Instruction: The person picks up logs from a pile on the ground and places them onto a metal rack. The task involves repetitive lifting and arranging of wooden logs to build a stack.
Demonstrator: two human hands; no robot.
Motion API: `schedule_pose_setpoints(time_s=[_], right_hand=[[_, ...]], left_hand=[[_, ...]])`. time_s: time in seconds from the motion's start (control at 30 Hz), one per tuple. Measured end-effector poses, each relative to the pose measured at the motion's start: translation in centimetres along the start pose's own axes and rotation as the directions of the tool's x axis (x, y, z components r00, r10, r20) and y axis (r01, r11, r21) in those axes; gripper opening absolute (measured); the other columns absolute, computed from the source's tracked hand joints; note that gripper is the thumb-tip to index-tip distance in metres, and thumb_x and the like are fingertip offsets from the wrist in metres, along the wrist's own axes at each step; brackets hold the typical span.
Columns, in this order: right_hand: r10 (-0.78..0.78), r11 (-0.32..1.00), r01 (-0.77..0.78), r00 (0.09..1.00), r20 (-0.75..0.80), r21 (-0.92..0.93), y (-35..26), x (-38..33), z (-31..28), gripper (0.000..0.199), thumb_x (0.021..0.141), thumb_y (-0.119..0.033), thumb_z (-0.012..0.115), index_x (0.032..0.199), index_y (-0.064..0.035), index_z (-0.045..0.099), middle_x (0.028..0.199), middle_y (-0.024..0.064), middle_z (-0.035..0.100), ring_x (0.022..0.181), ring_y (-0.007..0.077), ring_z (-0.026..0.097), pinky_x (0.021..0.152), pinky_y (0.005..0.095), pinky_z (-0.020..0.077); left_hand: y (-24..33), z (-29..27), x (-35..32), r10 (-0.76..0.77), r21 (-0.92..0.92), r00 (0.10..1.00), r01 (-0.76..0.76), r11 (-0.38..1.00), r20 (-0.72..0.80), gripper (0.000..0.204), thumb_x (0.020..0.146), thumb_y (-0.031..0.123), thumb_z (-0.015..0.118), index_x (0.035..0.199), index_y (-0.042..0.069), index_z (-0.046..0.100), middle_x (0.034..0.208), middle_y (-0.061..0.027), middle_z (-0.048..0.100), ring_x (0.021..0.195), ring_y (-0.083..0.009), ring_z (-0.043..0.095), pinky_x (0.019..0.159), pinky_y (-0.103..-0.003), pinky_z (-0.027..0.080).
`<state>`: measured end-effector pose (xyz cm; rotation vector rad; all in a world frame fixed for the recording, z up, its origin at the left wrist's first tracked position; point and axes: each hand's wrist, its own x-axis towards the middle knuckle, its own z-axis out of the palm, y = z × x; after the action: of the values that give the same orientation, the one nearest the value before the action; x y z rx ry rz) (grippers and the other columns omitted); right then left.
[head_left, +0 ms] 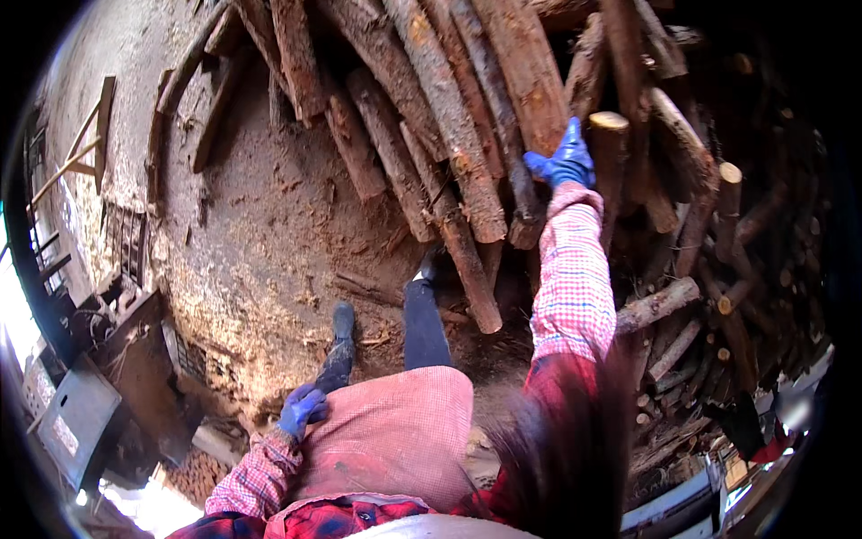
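Right arm stretches forward and up, its gloved right hand (562, 162) curled; left hand (302, 409), gloved, rests loosely bent at the hip.

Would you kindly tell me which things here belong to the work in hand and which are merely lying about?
In hand:
- right hand, blue-gloved, reaching onto a log in the log pile
- left hand, blue-gloved, resting at the person's hip

Lying about:
- sawdust-strewn ground
- wooden frame at the left
- grey metal box at the lower left
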<state>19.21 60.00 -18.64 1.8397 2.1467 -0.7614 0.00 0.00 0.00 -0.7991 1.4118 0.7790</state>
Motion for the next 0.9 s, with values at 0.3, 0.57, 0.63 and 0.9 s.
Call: schedule_pose_setpoints(time_s=[0.3, 0.57, 0.63, 0.9], right_hand=[[-0.241, 0.346, -0.169, 0.935, 0.261, 0.923, -0.7, -11.0, 7.2, 0.069, 0.070, -0.023, 0.081, 0.128, -0.0036, 0.048, 0.113, 0.0057, 0.061, 0.099, 0.0205, 0.060, 0.089, 0.0356, 0.0496], [-0.017, -0.344, -0.430, 0.892, 0.452, 0.835, -9.3, -49.6, 3.3, 0.061, 0.086, -0.025, 0.068, 0.135, 0.0010, 0.041, 0.124, 0.0067, 0.054, 0.111, 0.0181, 0.055, 0.095, 0.0320, 0.0451], [-0.008, -0.487, -0.448, 0.861, 0.508, 0.750, -8.8, -57.6, 3.3, 0.060, 0.087, -0.027, 0.066, 0.135, 0.0010, 0.042, 0.124, 0.0072, 0.055, 0.111, 0.0189, 0.056, 0.095, 0.0329, 0.0458], [0.121, -0.671, -0.220, 0.910, 0.398, 0.708, -12.6, -77.9, 7.5, 0.056, 0.089, -0.025, 0.063, 0.136, -0.0049, 0.042, 0.125, 0.0096, 0.055, 0.113, 0.0227, 0.056, 0.094, 0.0357, 0.0476]], left_hand=[[9.7, 7.7, 6.1, 0.232, 0.240, 0.897, -0.337, 0.910, 0.376, 0.018, 0.091, 0.026, 0.059, 0.096, 0.010, 0.051, 0.081, 0.0014, 0.053, 0.067, -0.0060, 0.052, 0.056, -0.021, 0.043], [10.8, 21.4, 0.2, -0.401, 0.393, 0.619, 0.159, 0.906, 0.675, 0.057, 0.083, 0.037, 0.068, 0.124, 0.000, 0.053, 0.109, -0.0183, 0.065, 0.092, -0.0277, 0.066, 0.084, -0.042, 0.054], [4.6, 17.7, -1.7, -0.419, 0.390, 0.498, 0.166, 0.906, 0.759, 0.060, 0.081, 0.035, 0.071, 0.124, -0.002, 0.052, 0.108, -0.0188, 0.065, 0.091, -0.0284, 0.067, 0.087, -0.043, 0.053], [-6.3, 3.2, -6.5, -0.432, 0.524, 0.678, 0.079, 0.848, 0.595, 0.048, 0.084, 0.031, 0.067, 0.118, -0.002, 0.058, 0.103, -0.0172, 0.068, 0.088, -0.0285, 0.067, 0.086, -0.042, 0.053]])
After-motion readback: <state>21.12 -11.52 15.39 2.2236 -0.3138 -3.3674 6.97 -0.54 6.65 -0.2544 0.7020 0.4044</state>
